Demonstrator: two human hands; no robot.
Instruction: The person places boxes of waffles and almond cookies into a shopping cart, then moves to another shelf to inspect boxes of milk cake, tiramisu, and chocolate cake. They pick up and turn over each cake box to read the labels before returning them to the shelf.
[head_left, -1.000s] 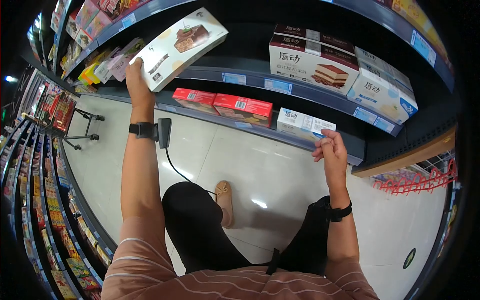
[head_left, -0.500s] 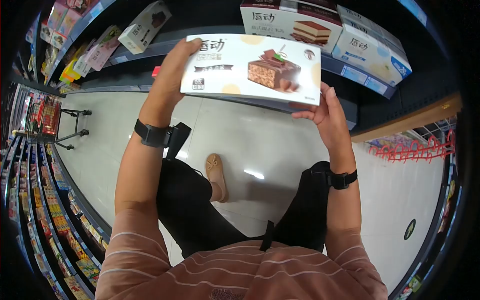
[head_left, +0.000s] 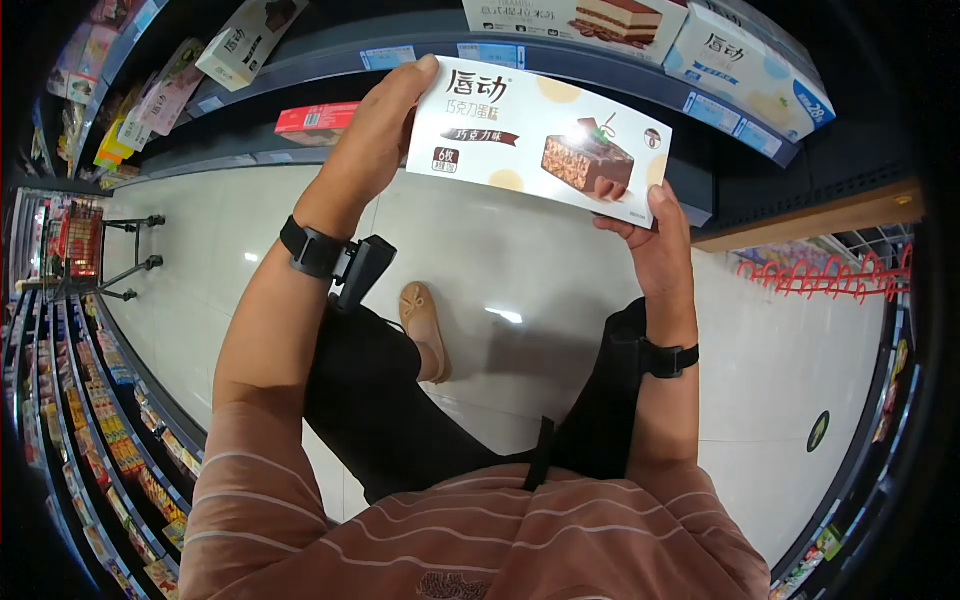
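Note:
A white chocolate cake box (head_left: 510,140) is held up in front of the shelf, its printed face with a cake picture turned towards me and its right end tilted lower. My left hand (head_left: 375,135) grips the box's left end, thumb on the front near the top corner. My right hand (head_left: 662,245) closes on the lower right corner, thumb on the front and the other fingers underneath. The parts of the fingers behind the box are hidden. Each wrist wears a black strap; the left one carries a black device (head_left: 365,270).
A tiramisu-print box (head_left: 620,25) and a pale blue-white box (head_left: 745,70) stand on the upper shelf. A red box (head_left: 315,122) lies on the lower shelf. Red hooks (head_left: 820,278) jut out at right. A shopping cart (head_left: 85,240) and stocked shelves (head_left: 100,410) are at left.
The box has shifted right in view and tipped, its right end now lower. My right thumb has come onto its front. The red box on the lower shelf shows more.

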